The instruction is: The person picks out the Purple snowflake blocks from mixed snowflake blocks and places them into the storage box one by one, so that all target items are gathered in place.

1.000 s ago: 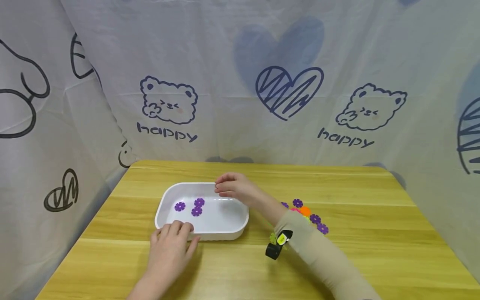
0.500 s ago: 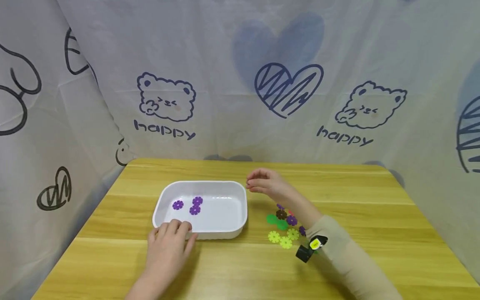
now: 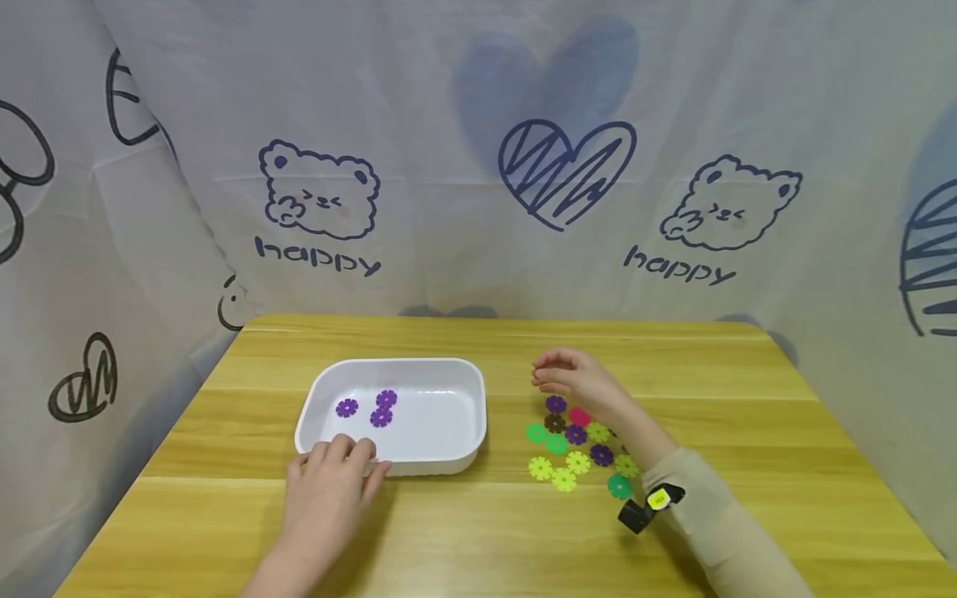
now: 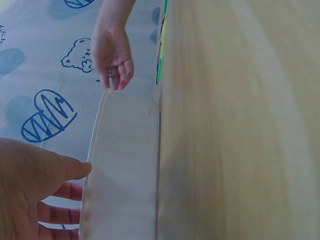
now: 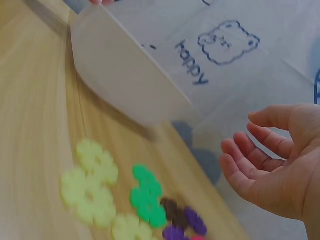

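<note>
A white plastic tray (image 3: 441, 428) stands on the table, left of centre. My left hand (image 3: 325, 490) pinches its near rim, thumb outside and fingers over the edge, as the left wrist view (image 4: 45, 190) also shows. Inside the tray lie a purple snowflake disc (image 3: 346, 408) and two more purple discs (image 3: 381, 416) that overlap or touch. My right hand (image 3: 579, 382) hovers over the back of a scattered group of discs, fingers loosely bent, holding nothing. In the right wrist view that hand (image 5: 275, 160) is apart from the discs below.
Right of the tray lie several snowflake discs: yellow (image 3: 563, 479), green (image 3: 557, 443), teal (image 3: 619, 487), brown (image 3: 555, 423), purple (image 3: 601, 454) and pink (image 3: 579, 417). My right forearm hides part of them. A printed cloth (image 3: 449, 249) hangs behind the wooden table (image 3: 463, 548).
My right hand has moved right, from above the tray's far right corner to over the loose discs. The left hand stays on the rim. The three purple discs in the tray keep their places.
</note>
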`<state>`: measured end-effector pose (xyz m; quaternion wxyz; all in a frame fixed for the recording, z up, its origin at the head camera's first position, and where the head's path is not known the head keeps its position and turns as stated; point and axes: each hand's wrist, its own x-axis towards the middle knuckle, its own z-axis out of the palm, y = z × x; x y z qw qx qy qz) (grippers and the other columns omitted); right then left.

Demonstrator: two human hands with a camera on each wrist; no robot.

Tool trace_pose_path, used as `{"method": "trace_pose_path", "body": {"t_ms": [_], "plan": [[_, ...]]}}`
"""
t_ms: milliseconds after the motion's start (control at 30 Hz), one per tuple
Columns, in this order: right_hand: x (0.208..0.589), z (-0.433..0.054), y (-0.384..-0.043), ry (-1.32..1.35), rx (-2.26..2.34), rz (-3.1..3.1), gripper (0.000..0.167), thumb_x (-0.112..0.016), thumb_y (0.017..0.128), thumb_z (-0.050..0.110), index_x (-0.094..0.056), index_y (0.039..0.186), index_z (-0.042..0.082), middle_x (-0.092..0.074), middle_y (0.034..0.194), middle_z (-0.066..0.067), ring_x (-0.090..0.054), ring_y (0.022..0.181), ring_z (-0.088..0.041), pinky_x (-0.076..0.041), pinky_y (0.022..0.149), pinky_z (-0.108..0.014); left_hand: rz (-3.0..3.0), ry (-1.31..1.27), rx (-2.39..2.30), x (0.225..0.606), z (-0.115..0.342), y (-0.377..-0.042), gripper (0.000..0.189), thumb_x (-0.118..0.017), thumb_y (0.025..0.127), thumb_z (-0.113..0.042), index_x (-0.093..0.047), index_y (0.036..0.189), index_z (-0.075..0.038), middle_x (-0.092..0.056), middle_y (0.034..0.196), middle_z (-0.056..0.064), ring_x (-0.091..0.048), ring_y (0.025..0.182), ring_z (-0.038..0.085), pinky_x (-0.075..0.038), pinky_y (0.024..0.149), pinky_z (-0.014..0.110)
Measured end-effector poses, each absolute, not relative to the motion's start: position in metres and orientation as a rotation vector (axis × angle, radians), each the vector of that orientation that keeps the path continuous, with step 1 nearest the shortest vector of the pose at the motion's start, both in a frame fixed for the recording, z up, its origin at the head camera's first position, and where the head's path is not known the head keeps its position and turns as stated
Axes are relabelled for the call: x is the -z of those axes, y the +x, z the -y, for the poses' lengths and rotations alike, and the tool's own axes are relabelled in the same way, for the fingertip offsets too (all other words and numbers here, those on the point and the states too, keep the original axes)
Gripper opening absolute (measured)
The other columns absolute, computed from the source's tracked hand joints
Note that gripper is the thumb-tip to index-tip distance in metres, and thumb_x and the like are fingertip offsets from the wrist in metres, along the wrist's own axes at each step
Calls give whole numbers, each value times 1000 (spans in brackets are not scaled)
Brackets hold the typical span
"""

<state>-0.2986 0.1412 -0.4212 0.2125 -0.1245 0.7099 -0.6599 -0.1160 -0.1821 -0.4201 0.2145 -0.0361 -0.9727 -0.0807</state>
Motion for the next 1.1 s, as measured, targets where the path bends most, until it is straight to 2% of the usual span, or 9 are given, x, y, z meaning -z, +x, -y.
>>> {"method": "trace_pose_path", "body": {"t_ms": [133, 300, 433, 567, 800, 1100], "plan": [[432, -154, -299, -317, 1824, -2021, 39, -57, 97, 10, -44, 127, -12, -59, 113, -12, -63, 108, -23, -43, 107, -47, 2679, -134, 190, 418, 183, -116, 23, -75, 83, -36, -62, 88, -17, -60, 85, 2, -59, 83, 28, -46, 79, 53], [448, -166, -297, -275, 1774, -2123, 41, -60, 95, 11, -46, 126, -12, -59, 117, -21, -64, 104, -23, -51, 99, -40, 2624, -189, 137, 418, 185, -118, 25, -75, 82, -38, -62, 85, -17, -59, 79, 2, -59, 75, 26, -47, 72, 49], [456, -172, -295, -300, 1689, -2279, 35, -62, 94, 10, -52, 122, -9, -61, 116, -23, -63, 98, -24, -55, 88, -35, 2606, -214, 110, 416, 187, -121, 26, -74, 82, -39, -61, 82, -16, -59, 77, 1, -57, 69, 25, -47, 66, 46], [464, -175, -296, -387, 1526, -2483, 28, -65, 90, 5, -60, 116, -3, -64, 112, -21, -62, 98, -25, -53, 83, -30, 2624, -218, 103, 415, 187, -122, 27, -74, 83, -40, -60, 81, -16, -59, 76, 1, -56, 67, 24, -46, 63, 43], [476, -173, -299, -563, 1225, -2719, 29, -68, 84, 2, -67, 113, 5, -69, 110, -13, -61, 98, -25, -52, 86, -40, 2657, -211, 104, 413, 186, -122, 26, -73, 84, -41, -61, 82, -18, -61, 78, 0, -56, 69, 22, -46, 63, 41], [472, -165, -299, -620, 1148, -2731, 27, -70, 85, 2, -69, 111, 6, -67, 107, -12, -60, 97, -25, -51, 86, -40, 2675, -202, 108, 413, 187, -122, 26, -73, 84, -40, -61, 82, -18, -61, 78, 0, -56, 69, 23, -47, 65, 41]]}}
